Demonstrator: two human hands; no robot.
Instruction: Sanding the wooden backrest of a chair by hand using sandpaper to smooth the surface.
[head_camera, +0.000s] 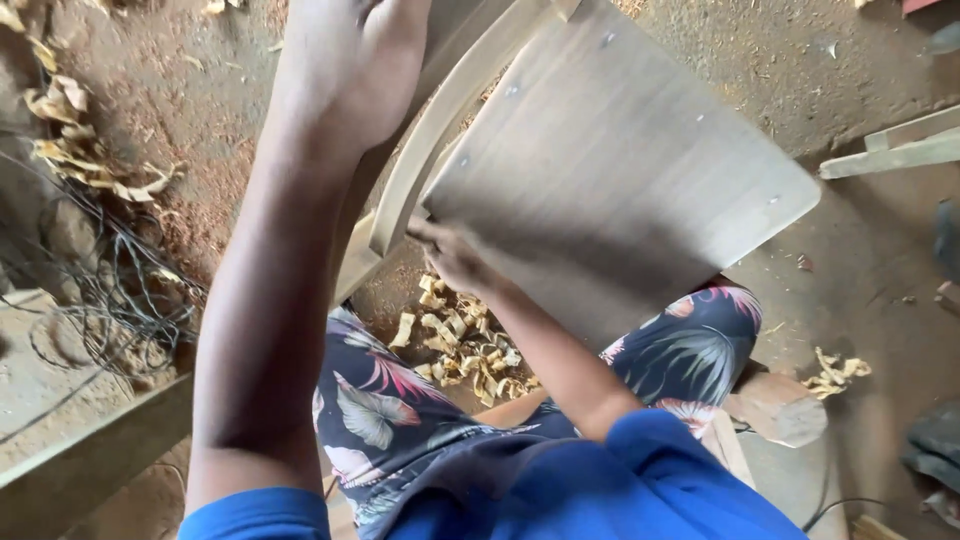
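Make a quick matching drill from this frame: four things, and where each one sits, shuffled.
Things:
1. left hand
2. right hand
3. wood shavings
4. tangled wires

Places:
A. on the ground between the knees
B. on the curved wooden frame, top of the picture
C. far left, on the sawdust floor
D. at the lower left edge of the flat wooden panel

Pairs: 1-B, 2-D, 3-A, 4-C
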